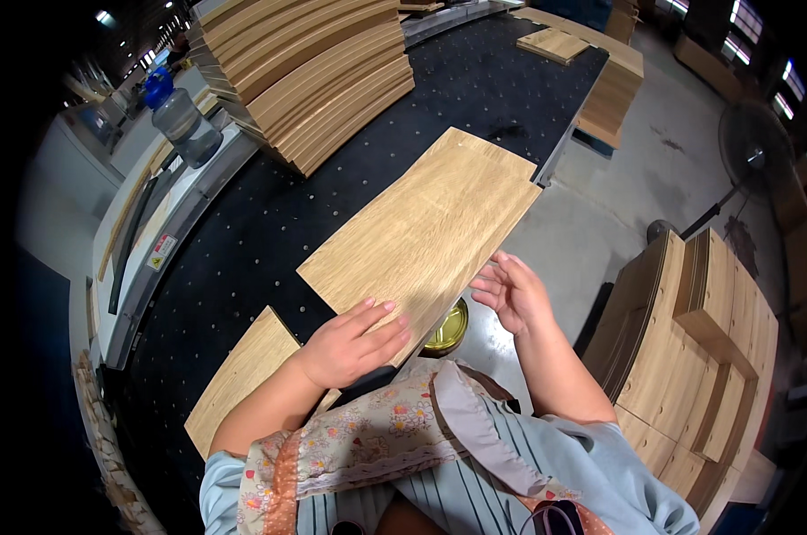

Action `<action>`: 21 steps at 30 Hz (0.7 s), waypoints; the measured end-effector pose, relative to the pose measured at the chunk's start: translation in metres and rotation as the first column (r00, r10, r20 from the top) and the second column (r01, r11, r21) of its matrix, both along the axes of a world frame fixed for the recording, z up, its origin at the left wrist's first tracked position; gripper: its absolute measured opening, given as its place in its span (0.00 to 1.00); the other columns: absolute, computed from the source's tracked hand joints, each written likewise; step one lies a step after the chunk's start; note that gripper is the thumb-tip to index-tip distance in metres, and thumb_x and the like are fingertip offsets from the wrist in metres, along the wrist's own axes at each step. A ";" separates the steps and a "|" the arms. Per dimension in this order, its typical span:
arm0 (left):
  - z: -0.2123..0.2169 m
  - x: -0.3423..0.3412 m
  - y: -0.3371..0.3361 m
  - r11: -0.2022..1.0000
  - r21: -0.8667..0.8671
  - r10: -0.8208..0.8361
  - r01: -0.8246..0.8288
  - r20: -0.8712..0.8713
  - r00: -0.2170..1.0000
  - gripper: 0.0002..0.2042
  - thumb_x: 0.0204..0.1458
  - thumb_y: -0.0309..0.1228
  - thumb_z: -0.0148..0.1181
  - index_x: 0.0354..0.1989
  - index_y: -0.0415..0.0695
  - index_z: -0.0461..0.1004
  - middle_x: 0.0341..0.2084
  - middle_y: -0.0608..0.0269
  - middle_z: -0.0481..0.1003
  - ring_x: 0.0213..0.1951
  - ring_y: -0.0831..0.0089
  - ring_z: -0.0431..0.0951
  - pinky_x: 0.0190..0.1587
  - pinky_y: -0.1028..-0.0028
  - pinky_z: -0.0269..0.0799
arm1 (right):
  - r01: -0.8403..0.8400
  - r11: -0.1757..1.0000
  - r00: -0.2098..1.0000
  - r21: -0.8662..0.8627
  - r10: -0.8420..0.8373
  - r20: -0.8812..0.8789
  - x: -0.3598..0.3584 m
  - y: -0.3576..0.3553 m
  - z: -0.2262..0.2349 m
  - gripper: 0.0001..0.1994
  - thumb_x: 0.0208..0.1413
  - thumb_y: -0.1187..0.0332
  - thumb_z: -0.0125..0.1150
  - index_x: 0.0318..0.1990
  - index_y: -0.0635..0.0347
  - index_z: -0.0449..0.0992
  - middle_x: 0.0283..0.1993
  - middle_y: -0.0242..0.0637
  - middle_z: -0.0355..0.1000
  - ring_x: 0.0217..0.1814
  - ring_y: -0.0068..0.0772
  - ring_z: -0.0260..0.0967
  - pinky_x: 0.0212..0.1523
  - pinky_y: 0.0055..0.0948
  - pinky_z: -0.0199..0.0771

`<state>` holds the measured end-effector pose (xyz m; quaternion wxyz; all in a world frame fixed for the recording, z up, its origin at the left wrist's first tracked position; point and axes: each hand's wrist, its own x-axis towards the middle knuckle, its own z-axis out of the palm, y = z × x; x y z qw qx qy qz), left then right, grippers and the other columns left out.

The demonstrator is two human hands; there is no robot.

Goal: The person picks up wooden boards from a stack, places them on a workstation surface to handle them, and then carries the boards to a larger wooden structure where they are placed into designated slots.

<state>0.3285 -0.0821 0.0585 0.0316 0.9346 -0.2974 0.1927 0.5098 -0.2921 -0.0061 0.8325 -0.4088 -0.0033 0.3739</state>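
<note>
Wood-grain panel: a flat, light oak-coloured board lying slantwise on the black table, its far end toward the stack of panels and its near right corner jutting past the table's edge over the grey floor.

Left hand: rests palm down on the near end of the panel, fingers spread flat across the surface; the grip is wide and closes on nothing, pressing rather than clasping.

Right hand: held just beside the panel's near right edge, fingers loosely curled and apart, fingertips at or very near that edge (whether they touch it cannot be told); the grip is open and holds nothing.

Second board: a smaller piece of the same colour, lying left of and nearer than the panel, partly hidden under the left forearm.

Round yellow tin: shows below the panel's near edge, between the two hands.

Stack of panels: a tall pile of like boards beyond the panel's far left side, on the table.

Clear bottle with blue cap: stands left of that stack, on a pale side ledge.

Stacked boards: further piles to the right of the panel, on the floor, well apart from it.
</note>
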 end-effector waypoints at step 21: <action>0.093 -0.103 0.047 -0.144 -0.989 0.190 -0.042 -0.070 0.979 0.35 0.47 0.33 0.60 0.61 0.37 0.50 0.55 0.56 0.60 0.58 0.68 0.60 0.59 0.67 0.53 | -0.508 0.843 0.623 0.177 0.218 0.751 -0.044 0.123 0.166 0.23 0.44 0.73 0.63 0.50 0.62 0.64 0.45 0.35 0.69 0.46 0.24 0.65 0.48 0.26 0.65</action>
